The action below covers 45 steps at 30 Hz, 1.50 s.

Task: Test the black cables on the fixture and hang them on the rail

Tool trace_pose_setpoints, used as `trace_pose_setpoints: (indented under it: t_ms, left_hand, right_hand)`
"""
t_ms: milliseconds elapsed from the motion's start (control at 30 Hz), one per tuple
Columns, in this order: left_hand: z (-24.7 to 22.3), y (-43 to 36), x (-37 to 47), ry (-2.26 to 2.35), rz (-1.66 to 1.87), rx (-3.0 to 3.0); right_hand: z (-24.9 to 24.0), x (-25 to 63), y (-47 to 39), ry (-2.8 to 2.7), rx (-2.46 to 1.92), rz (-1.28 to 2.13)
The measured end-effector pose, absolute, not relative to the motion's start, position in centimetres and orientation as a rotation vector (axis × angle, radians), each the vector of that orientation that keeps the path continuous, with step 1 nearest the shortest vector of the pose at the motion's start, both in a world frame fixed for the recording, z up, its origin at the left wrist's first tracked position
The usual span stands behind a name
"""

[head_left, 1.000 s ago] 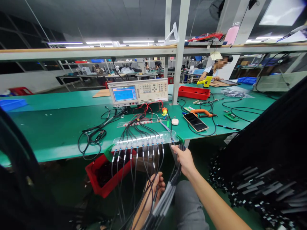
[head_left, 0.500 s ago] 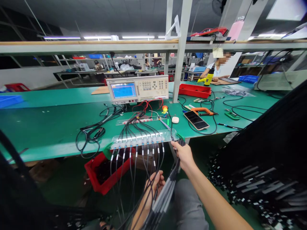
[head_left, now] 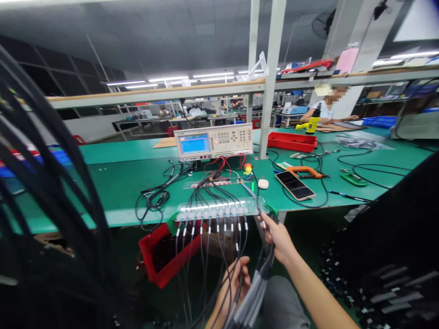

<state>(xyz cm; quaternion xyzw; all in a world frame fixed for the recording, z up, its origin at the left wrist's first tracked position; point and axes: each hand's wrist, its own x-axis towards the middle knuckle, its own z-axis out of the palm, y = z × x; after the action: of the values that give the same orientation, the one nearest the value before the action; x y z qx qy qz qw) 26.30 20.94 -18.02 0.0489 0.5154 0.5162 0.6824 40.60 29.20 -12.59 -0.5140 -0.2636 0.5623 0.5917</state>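
My right hand [head_left: 279, 240] is closed on black cables by the right end of a clear connector strip [head_left: 255, 206] at the table's front edge. From that hand a bundle of cables with grey sleeves [head_left: 255, 292] runs down towards my lap. Lower and to the left, my left hand [head_left: 236, 278] has its fingers curled among hanging cables; what lies in them is hidden. A row of black cables with white labels [head_left: 218, 230] hangs from blue-tipped plugs in the strip. Behind it, other black leads [head_left: 202, 189] run back to a second strip and a bench meter [head_left: 214, 142].
A red bin [head_left: 156, 274] stands below the table's edge. On the green table [head_left: 120, 171] lie a phone [head_left: 295, 185], an orange clamp [head_left: 305, 172], a white case [head_left: 263, 183] and coiled cables [head_left: 156, 198]. Hanging dark cables fill both sides. A person [head_left: 325, 112] sits beyond.
The view has swung left and up, so the table appears further right and lower. My right hand remains at the strip's right end; the left hand's fingers are slightly looser.
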Motion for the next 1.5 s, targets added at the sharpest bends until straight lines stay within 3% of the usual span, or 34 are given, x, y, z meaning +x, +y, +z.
trace_pose_setpoints:
  t_ms: [200, 733, 1067, 1500]
  left_hand:
    - [-19.0, 20.6, 25.9, 0.95, 1.215, 0.259]
    - [-19.0, 20.2, 26.3, 0.964, 1.206, 0.401]
    - [-19.2, 20.1, 27.0, 1.023, 1.248, 0.52]
    - [-18.3, 20.2, 26.7, 1.15, 1.163, 0.632]
  right_hand:
    - [-12.5, 40.7, 29.2, -0.59, -1.213, 1.358]
    - [-12.1, 40.8, 29.1, -0.642, -1.216, 1.406]
    - [-15.9, 40.6, 24.7, -0.613, -1.17, 1.645]
    - [-14.3, 39.5, 24.6, -0.993, -1.284, 1.368]
